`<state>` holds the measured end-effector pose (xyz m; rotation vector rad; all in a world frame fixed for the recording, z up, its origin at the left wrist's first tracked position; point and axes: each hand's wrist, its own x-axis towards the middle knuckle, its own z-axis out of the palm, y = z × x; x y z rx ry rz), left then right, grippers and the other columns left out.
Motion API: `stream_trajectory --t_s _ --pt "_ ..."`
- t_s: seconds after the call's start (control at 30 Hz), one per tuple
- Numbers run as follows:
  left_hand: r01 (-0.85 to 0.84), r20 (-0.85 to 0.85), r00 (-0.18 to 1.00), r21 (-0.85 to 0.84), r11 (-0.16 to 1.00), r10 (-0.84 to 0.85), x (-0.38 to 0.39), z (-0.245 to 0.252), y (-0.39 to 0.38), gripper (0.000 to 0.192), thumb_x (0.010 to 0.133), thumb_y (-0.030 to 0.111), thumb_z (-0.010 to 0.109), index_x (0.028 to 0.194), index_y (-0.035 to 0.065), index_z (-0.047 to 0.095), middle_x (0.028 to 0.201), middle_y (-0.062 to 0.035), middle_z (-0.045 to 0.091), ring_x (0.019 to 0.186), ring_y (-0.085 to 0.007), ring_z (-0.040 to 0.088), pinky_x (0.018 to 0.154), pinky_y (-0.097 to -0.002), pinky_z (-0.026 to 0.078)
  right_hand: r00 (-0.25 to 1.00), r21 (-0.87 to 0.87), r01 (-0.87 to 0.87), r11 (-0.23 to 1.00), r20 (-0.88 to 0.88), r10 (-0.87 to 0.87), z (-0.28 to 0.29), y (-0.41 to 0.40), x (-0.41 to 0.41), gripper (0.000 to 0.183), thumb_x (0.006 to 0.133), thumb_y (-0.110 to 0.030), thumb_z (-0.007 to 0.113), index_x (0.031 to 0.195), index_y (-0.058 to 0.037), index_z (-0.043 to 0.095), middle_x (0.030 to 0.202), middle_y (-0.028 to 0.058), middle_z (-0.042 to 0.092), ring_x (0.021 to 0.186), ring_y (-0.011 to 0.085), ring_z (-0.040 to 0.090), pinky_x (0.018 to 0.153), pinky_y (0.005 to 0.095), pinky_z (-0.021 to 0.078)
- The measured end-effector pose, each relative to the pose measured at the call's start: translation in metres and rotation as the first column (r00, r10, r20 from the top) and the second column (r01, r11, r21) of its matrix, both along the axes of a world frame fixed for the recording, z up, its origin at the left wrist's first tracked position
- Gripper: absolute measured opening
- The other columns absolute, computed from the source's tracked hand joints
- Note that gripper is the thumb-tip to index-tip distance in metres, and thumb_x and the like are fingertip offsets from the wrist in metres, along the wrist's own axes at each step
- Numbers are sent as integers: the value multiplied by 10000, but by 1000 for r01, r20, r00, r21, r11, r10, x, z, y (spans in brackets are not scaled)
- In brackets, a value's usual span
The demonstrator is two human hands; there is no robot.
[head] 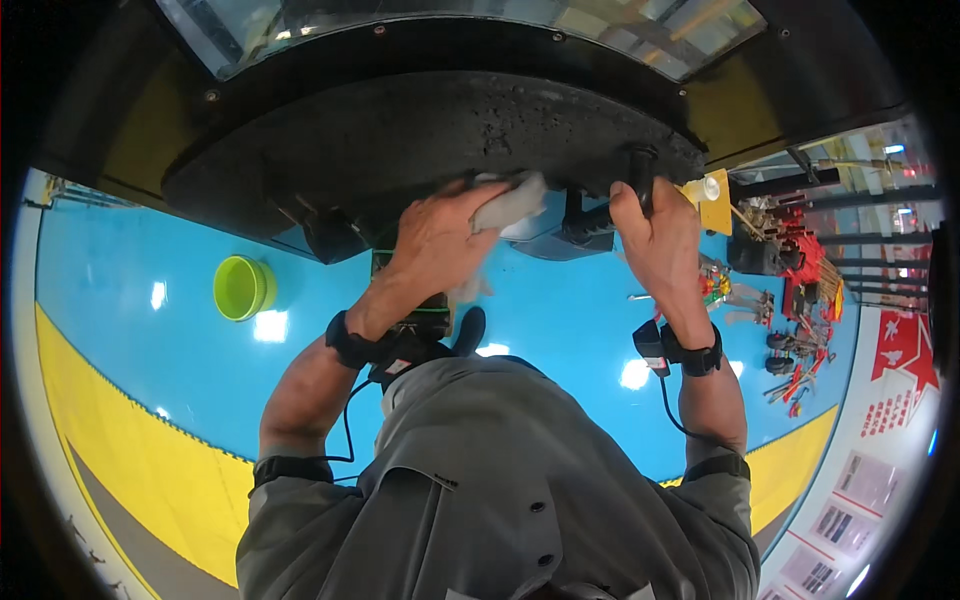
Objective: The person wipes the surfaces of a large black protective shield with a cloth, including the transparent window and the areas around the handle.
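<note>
A pale cloth (514, 204) is held in my left hand (442, 232), against the near edge of a curved black panel (390, 142). The panel's surface shows dark specks or wet spots near its middle. My right hand (660, 240) grips an upright black handle (642, 169) at the panel's right side, thumb on the left of it. Between the hands, a black bracket and a grey-blue part (559, 244) hang below the panel. What the left fingertips touch is partly hidden by the cloth.
A green bucket (241, 289) stands on the blue floor at left. A yellow stool (716, 201) with a white cup-like item is at right. Beyond it lie red objects, sticks and wheeled items (799, 345) by a rack. Above the panel is a framed window (465, 15).
</note>
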<state>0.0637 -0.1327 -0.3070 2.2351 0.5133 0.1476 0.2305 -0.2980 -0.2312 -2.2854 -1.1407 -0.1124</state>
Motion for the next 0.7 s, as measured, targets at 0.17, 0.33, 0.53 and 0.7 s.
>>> stream_trajectory --t_s 0.17,0.33,0.53,0.7 --pt "167 389 918 -204 965 -77 35 14 -4 441 793 128 630 1233 120 631 1152 -170 631 968 -332 664 828 -414 531 1000 -9 -24 1000 6 24 2 8 -6 412 844 -291 654 690 76 546 678 307 560 617 446 577 576 468 456" --pt "311 68 938 262 914 -339 62 17 -7 304 798 82 548 1071 50 676 968 -199 640 901 -371 634 801 -479 494 999 -17 -36 999 0 36 1 10 -7 422 840 -299 663 706 87 561 674 306 562 615 447 582 578 459 467" --pt "265 59 939 508 820 -340 51 20 -15 211 786 86 558 938 17 687 825 -222 662 818 -329 666 709 -435 514 999 -30 -16 999 27 16 0 2 -6 427 840 -307 658 700 86 563 661 300 568 603 431 596 563 458 474" --pt "567 -541 749 225 792 -383 20 -8 8 278 843 152 557 1081 80 681 886 -187 687 829 -319 682 736 -444 544 1000 -3 1 1000 32 -1 -6 -4 5 446 845 -323 649 695 87 558 645 296 567 589 418 597 564 455 478"
